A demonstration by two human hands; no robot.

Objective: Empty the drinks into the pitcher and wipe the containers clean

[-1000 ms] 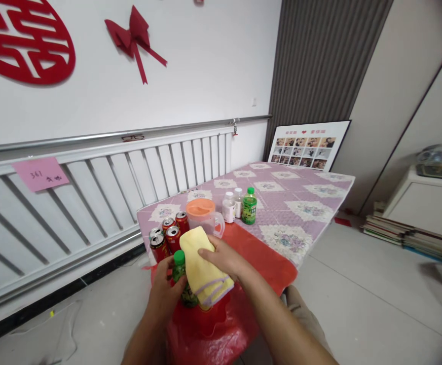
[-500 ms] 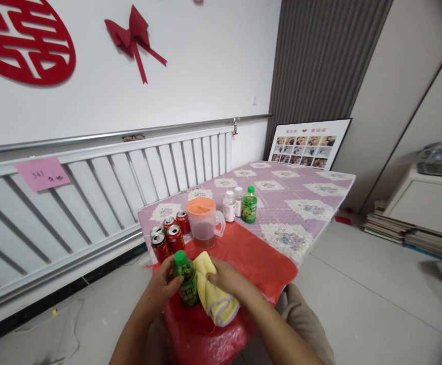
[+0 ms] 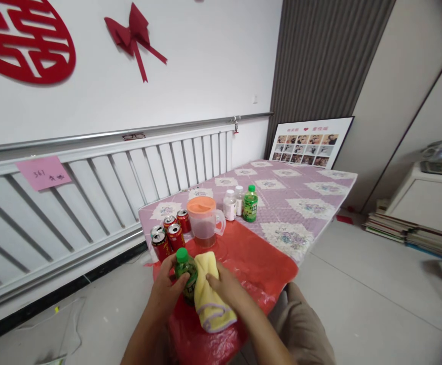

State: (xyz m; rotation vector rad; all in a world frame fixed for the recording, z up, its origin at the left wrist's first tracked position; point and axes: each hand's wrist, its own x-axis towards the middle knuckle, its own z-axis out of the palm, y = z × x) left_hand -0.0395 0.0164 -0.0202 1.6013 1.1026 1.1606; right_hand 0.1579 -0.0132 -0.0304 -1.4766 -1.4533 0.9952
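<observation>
Red plastic sheet [image 3: 259, 258], left hand [image 3: 163, 285] round green-capped bottle [image 3: 192, 277], right hand [image 3: 227, 289] clutching yellow cloth [image 3: 207, 296], label [image 3: 190, 291] partly hidden

Long table [image 3: 331, 188] under a lilac quilted cloth [image 3: 272, 204] with cream floral patches

A glossy red plastic sheet [image 3: 251, 258] covers the near end. A translucent plastic pitcher with an orange lid [image 3: 203, 224] stands upright toward the sheet's far edge. Close on its left, five upright metal drink cans [image 3: 176, 238], mostly red, form a cluster. Beyond it, two small clear bottles with white caps [image 3: 229, 207] stand beside a green plastic bottle with a green cap [image 3: 250, 208].
</observation>
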